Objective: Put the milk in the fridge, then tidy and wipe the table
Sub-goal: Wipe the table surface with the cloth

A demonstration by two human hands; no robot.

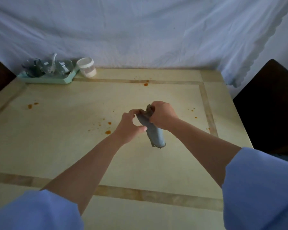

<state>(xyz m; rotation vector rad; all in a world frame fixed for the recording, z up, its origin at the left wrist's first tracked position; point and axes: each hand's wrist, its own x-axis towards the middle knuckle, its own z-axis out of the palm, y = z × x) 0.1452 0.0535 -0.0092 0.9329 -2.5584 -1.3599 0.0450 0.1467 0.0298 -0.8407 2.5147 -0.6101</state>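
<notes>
Held above the middle of the bench [56,146]: a rolled grey cloth [155,133], hanging down, seemingly clear of the surface. Right grip [163,114] closed round its upper end; left grip [131,125] pinching the same end just beside, probably to unroll it for wiping. Orange stains [108,132] scattered over the bench, so wiping judged not yet begun. Set in the far left corner, likely to free the surface: a mint tray [63,80] with glassware, a white cup [86,68] just beside. No milk in view, presumably already in the fridge.
</notes>
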